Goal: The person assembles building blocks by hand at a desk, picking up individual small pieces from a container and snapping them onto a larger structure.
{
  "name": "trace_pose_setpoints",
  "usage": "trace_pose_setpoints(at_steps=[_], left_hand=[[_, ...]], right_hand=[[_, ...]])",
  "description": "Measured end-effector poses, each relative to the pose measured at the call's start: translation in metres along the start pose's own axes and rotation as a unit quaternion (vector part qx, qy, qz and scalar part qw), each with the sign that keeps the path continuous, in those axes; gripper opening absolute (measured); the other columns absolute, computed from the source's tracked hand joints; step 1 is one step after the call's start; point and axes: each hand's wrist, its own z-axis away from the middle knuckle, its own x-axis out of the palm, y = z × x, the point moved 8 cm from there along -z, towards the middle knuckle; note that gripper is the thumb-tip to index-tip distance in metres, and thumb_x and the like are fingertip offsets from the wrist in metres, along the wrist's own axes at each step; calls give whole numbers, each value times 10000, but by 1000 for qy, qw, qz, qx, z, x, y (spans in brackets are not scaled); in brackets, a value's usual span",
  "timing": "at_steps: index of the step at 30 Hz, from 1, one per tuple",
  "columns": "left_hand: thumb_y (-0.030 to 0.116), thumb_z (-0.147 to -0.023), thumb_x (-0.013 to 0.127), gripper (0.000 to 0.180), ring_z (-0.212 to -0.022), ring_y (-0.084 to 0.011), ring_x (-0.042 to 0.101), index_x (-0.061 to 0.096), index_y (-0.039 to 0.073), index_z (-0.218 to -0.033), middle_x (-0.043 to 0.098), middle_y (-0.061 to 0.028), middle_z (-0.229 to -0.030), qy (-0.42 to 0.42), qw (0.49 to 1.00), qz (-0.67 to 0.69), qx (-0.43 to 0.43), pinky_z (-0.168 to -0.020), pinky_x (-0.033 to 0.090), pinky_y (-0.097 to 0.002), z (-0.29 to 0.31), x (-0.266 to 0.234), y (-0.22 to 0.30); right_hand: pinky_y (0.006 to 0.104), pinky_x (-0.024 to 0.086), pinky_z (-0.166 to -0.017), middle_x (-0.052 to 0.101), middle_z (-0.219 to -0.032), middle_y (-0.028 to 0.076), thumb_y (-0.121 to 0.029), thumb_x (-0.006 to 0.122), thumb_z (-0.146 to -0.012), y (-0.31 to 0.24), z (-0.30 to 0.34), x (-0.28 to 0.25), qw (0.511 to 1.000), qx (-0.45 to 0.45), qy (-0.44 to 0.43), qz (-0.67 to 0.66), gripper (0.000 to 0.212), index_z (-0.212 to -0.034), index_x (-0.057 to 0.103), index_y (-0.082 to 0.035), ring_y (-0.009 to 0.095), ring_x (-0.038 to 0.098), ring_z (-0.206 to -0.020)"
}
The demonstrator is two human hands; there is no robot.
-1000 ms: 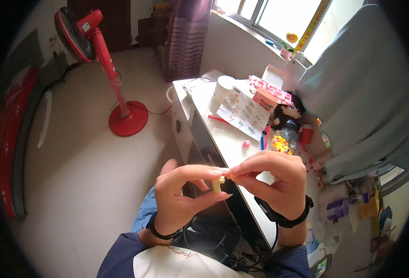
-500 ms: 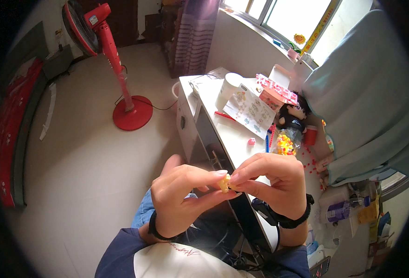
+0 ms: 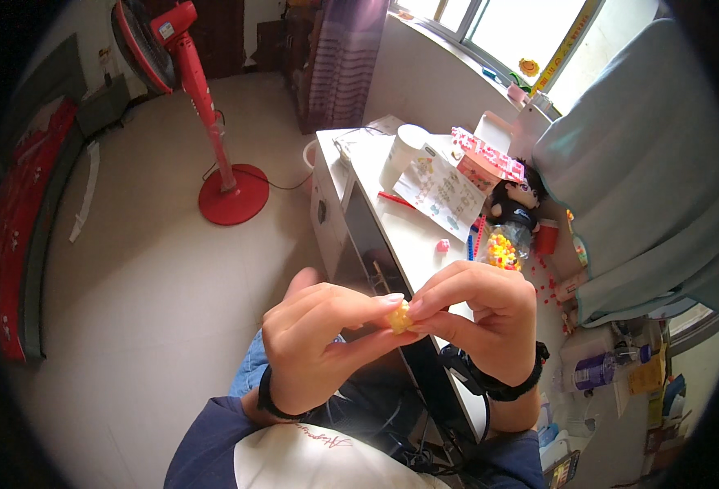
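A small pale-yellow, bumpy piece (image 3: pixel 399 318) is held up in front of my body, above the desk's front edge. My left hand (image 3: pixel 320 338) pinches it from the left between thumb and fingertips. From the other side, the fingertips of my right hand (image 3: pixel 486 318) are closed on the same piece. The fingers cover part of it, so its exact kind does not show. Beyond my right hand, a clear bag of yellow, orange and red beads (image 3: pixel 503 251) lies on the desk. A little pink piece (image 3: pixel 443 245) sits nearby.
The white desk (image 3: pixel 412 265) carries a printed sheet (image 3: pixel 441 191), a white cup (image 3: pixel 407 147), an open pink-and-white box (image 3: pixel 486 159), a dark-haired doll (image 3: pixel 516 200) and a red cup (image 3: pixel 546 236). A red standing fan (image 3: pixel 205 106) is at the left, a purple-labelled bottle (image 3: pixel 596 371) at the right.
The yellow piece has turned between my fingertips and shows a rounder, more compact side. Both hands stay nearly in place, still pinching it.
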Motion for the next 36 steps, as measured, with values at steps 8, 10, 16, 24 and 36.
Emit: trace_pose_setpoints(at_steps=[8, 10, 16, 24, 36], left_hand=[[161, -632, 864, 329, -624, -139, 637, 688, 96, -902, 692, -14, -759, -6, 1000, -7, 5, -546, 332, -271, 1, -1, 0], [160, -633, 863, 329, -630, -144, 642, 687, 93, -903, 690, -17, -758, -7, 1000, -7, 4, -545, 340, -271, 1, 0, -1], [139, -635, 861, 340, -647, -166, 654, 683, 82, -919, 686, -29, -761, 4, 1000, 14, 6, -536, 397, -257, -1, 1, 1], [155, -635, 863, 359, -645, -153, 648, 679, 94, -938, 683, -5, -760, 0, 1000, -8, 19, -541, 348, -276, 2, -1, 0], [167, -641, 861, 361, -642, -159, 645, 686, 91, -948, 684, -14, -763, 5, 1000, -8, 19, -541, 336, -281, 4, -2, 1]], right_hand=[[243, 515, -640, 682, -840, 88, 14, 708, -772, 0, -1, 1, 1000, 4, 0, 9, 113, -880, 689, -12, 154, 661, -727], [244, 517, -642, 682, -841, 90, 15, 711, -766, 0, -2, 2, 1000, 6, -1, 12, 117, -878, 691, -13, 156, 663, -727], [257, 522, -653, 683, -823, 99, 25, 714, -751, -2, -2, 0, 1000, 7, 7, 23, 130, -874, 695, -12, 179, 673, -735], [260, 523, -652, 685, -821, 102, 28, 712, -748, -1, -1, 1, 1000, 11, 12, 18, 127, -868, 697, -12, 182, 673, -738], [257, 525, -654, 687, -827, 104, 23, 714, -749, -2, -1, 3, 1000, 7, 9, 10, 126, -870, 699, -9, 180, 674, -742]])
